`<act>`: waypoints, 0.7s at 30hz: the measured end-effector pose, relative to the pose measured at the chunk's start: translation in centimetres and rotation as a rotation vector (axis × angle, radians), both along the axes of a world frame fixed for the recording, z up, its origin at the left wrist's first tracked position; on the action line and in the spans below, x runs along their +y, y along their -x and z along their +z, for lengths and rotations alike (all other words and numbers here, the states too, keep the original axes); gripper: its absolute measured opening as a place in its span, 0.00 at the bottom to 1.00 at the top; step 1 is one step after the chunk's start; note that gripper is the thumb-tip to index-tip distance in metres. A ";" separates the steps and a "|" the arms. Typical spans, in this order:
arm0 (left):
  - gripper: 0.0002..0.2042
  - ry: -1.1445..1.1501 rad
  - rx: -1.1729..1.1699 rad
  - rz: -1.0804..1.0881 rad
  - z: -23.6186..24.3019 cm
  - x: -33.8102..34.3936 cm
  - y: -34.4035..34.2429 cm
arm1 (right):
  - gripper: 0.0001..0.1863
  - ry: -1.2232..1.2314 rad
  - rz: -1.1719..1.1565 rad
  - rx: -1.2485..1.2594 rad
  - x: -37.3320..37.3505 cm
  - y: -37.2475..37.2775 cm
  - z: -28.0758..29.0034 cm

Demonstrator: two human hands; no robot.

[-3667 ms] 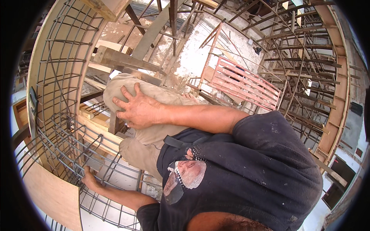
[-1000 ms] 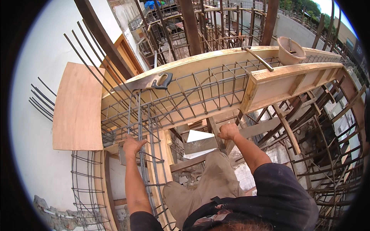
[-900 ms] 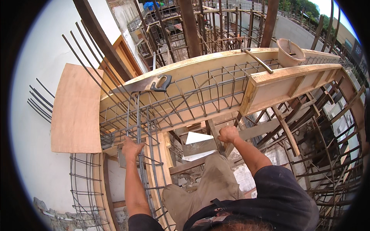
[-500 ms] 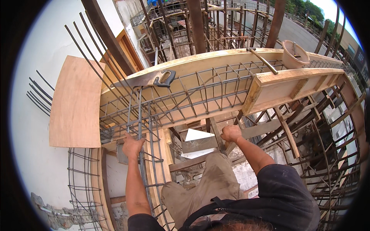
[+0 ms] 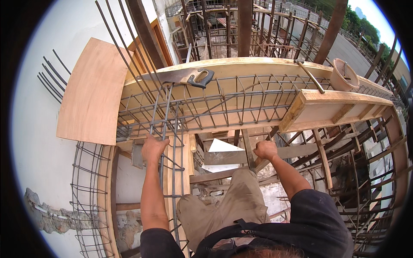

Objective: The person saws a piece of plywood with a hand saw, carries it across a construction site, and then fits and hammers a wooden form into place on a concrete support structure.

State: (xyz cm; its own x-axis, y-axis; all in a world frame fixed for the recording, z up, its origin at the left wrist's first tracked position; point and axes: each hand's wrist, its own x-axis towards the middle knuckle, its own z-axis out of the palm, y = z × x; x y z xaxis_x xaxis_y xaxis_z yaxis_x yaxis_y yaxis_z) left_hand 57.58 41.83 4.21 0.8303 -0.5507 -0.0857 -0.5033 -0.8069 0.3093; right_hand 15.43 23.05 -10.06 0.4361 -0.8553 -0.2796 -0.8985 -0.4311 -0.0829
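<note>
Rebar cage (image 5: 173, 196) bars ran forward between the person's left forearm and left knee, meeting the longer cage in the curved formwork (image 5: 241, 99); their near end was lost behind the shirt (image 5: 301, 228). The left hand (image 5: 155, 148) lay against these bars, part open with its thumb out to the right; its palm and fingertips were hidden, so I could not tell whether it had hold of a bar. Just left of it, a small grey plate (image 5: 137, 155) was partly covered by the hand. The right hand (image 5: 266, 149) was loosely curled beside a timber post (image 5: 248, 148); its finger undersides were out of sight, and whether it gripped anything could not be told.

Farther off, a handsaw (image 5: 185, 78) lay along the formwork, the tip of its blade hard to make out behind slanting steel rods (image 5: 122, 36). A hammer (image 5: 310, 76) spanned the gap between the formwork's rim and a framed panel (image 5: 344, 111), near a bucket (image 5: 344, 76) whose base was hidden and whose contents showed only as a thin shaft. At left, a plywood sheet (image 5: 90, 96) covered part of the steel. Dark scaffolding at lower right blurred together toward the black rim.
</note>
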 end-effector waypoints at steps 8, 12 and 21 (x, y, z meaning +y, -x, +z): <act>0.41 -0.018 -0.072 -0.046 -0.4 -0.6 -0.1 | 0.19 0.027 0.010 -0.044 0.0 -0.1 0.3; 0.41 -0.051 -0.087 -0.060 0.1 -1.0 0.7 | 0.19 -0.025 -0.029 -0.006 -0.2 0.2 1.2; 0.44 -0.052 -0.150 -0.168 -2.1 -0.2 -0.9 | 0.19 -0.046 -0.049 -0.049 0.3 -0.3 1.5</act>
State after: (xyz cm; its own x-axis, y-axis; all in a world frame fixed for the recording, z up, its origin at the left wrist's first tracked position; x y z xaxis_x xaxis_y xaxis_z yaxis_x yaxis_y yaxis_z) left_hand 58.51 41.65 2.07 0.7329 -0.6803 0.0004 -0.6691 -0.7207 0.1810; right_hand 15.78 23.32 -8.60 0.4083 -0.8626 -0.2987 -0.9128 -0.3814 -0.1462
